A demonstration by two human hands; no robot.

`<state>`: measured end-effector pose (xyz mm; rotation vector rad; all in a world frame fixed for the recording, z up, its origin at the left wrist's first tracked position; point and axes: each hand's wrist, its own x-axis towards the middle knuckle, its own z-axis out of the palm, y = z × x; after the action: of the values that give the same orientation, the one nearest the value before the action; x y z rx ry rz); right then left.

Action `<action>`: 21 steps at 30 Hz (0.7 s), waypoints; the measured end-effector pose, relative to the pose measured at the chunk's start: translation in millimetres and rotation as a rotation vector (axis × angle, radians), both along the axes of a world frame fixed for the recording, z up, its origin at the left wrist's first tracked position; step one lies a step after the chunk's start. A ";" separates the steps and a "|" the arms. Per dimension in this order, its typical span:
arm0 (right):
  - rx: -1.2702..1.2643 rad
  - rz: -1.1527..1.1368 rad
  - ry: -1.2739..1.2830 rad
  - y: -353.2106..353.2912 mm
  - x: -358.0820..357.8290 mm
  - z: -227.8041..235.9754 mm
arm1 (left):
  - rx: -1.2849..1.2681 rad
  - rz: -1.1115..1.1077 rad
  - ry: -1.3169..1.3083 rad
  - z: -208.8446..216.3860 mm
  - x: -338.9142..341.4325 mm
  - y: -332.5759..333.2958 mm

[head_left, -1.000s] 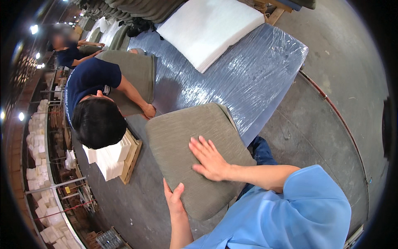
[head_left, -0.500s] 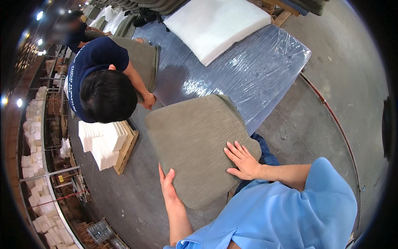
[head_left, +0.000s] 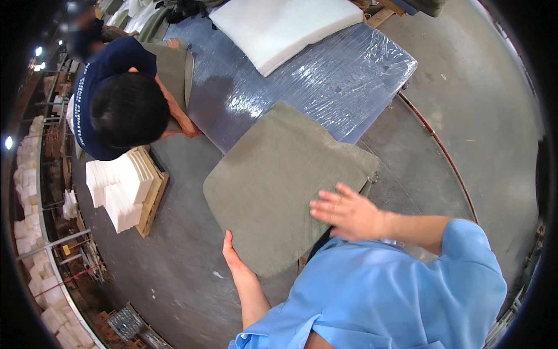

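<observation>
An olive-grey fabric seat cushion [head_left: 273,192] with rounded corners lies tilted in front of me, its far corner over the near edge of the plastic-covered table. At its near left edge, my left hand [head_left: 232,253] holds it, thumb along the side and the other fingers hidden beneath. My right hand [head_left: 349,214] is spread open, palm down, over the cushion's near right part. That hand is slightly blurred, and I cannot tell whether it touches the fabric.
The table [head_left: 366,81] carries a thick white padding sheet [head_left: 285,29]. A co-worker [head_left: 125,104] bends over another olive cushion [head_left: 174,72] at the left. White foam pieces [head_left: 125,186] sit on a wooden pallet [head_left: 154,203]. A reddish hose [head_left: 436,139] runs along the floor at right.
The cushion has turned counterclockwise, its right corner swinging farther away. My right hand has shifted over its surface, while my left hand keeps its edge. The view has shifted slightly.
</observation>
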<state>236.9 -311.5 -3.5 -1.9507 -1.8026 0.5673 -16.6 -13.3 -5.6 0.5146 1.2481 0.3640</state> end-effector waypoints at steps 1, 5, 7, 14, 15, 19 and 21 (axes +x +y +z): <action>0.033 -0.069 -0.084 -2.7 16.9 -7.2 | 0.005 -0.005 0.006 0.9 0.7 -1.4; 0.062 -0.223 -0.165 -10.7 65.1 -11.0 | 0.026 0.029 0.020 -1.1 6.5 -6.8; 0.066 -0.183 -0.177 -4.2 64.4 -6.7 | 0.014 0.034 0.045 7.0 13.2 -8.2; 0.205 0.041 -0.074 24.4 26.7 -13.9 | 0.013 0.007 -0.027 13.1 12.6 11.4; 0.160 0.101 -0.052 26.0 26.5 -15.0 | 0.052 -0.006 -0.047 5.9 7.4 13.5; 0.046 0.190 0.095 42.6 23.1 -40.8 | 0.299 0.004 0.063 -26.4 5.0 1.4; -0.071 0.022 -0.043 74.1 33.3 -81.5 | 0.282 -0.065 0.158 -56.5 6.2 -7.6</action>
<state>270.2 -237.4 -85.0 -2.0064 -1.8559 0.6090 -10.4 -20.9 -62.1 0.8360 1.3361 0.4540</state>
